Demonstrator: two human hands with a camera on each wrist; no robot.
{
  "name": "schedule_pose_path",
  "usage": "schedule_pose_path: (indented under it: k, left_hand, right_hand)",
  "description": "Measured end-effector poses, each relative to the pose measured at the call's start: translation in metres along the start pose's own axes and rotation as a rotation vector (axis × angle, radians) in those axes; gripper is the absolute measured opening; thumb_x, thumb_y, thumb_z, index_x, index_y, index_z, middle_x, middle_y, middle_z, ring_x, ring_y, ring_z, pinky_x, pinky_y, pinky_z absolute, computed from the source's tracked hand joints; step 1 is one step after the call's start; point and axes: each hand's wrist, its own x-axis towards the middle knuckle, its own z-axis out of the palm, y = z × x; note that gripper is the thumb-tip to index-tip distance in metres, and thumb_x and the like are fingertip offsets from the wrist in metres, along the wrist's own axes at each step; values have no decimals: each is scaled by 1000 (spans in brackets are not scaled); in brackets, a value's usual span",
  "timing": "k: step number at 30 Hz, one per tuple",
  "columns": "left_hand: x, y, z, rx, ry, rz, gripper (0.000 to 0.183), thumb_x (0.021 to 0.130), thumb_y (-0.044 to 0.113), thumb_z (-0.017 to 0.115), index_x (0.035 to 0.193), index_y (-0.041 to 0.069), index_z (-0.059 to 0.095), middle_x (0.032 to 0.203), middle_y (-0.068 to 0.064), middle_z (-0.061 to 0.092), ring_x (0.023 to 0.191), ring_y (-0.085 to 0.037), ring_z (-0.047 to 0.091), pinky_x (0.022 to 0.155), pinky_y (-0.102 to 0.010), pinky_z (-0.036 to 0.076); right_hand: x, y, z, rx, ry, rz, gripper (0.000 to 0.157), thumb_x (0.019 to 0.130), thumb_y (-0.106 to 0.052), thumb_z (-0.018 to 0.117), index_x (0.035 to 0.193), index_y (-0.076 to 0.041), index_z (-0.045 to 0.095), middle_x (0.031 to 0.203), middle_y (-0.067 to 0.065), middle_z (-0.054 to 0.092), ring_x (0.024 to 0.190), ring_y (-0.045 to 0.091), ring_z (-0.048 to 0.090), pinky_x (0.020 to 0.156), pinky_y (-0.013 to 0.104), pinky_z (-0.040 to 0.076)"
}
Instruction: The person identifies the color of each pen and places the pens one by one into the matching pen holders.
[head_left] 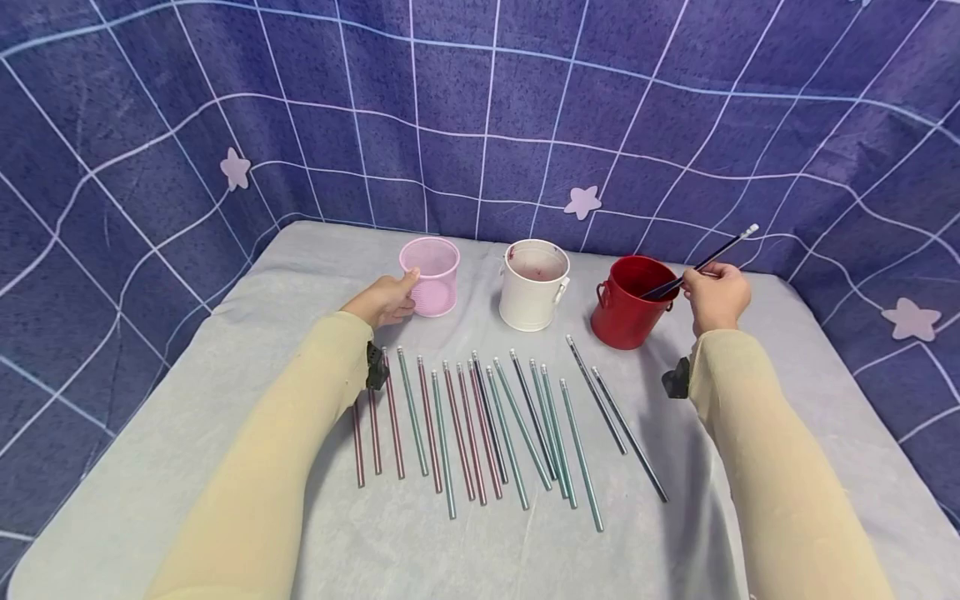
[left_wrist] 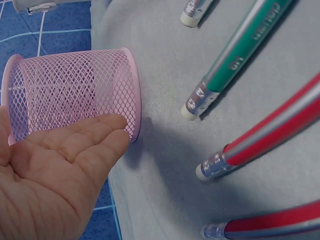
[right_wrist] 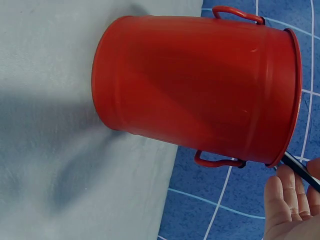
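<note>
I'm watching a dark pencil (head_left: pixel 723 249) slanting into the red bucket (head_left: pixel 626 312), its eraser end pointing up and out past the rim. The right hand (head_left: pixel 717 296) is pinching it just beside the bucket's mouth. The left hand (head_left: pixel 386 298) is touching the pink mesh cup (head_left: pixel 433 297) — its fingers are lying straight along the wall. Between those two containers, the white bucket (head_left: pixel 528 292) is standing upright. Nearer the head camera, red, green and dark pencils (head_left: pixel 581 454) are lying in a loose row on the grey cloth (head_left: pixel 240 375) — and blue gridded fabric (head_left: pixel 450 83) is hanging behind.
</note>
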Motion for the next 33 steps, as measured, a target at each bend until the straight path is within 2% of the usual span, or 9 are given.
schedule_pose_path:
  k: [8,23,29,33]
  left_hand:
    - [2,-1,0,12,6,4,74,103,45,22,145,-14,10,148,-33,23,138,-38,28,114,-45,24]
    - [3,-2,1,-1,15,9,74,104,45,23,145,-15,12,148,-34,23,137,-39,29,114,-45,24]
    - [2,-2,1,-1,18,9,74,103,46,22,145,-15,11,147,-33,23,137,-39,29,114,-45,25]
    - [2,-2,1,-2,22,9,74,103,46,22,145,-15,13,148,-33,24,137,-38,30,114,-45,25]
  right_hand:
    - [1,6,-2,-1,0,25,13,79,5,51,81,-7,48,52,-16,56,44,-4,52,44,8,45]
    - [-5,10,-2,-5,-11,14,11,81,3,55,81,-7,50,51,-16,56,45,-3,53,45,7,45]
    - [-5,13,-2,-71,3,4,7,80,-1,58,79,-6,54,53,-16,54,44,-4,51,46,8,46]
    - [-4,16,-2,-117,3,1,3,80,-4,57,82,-1,57,52,-15,53,45,-5,52,47,8,47]
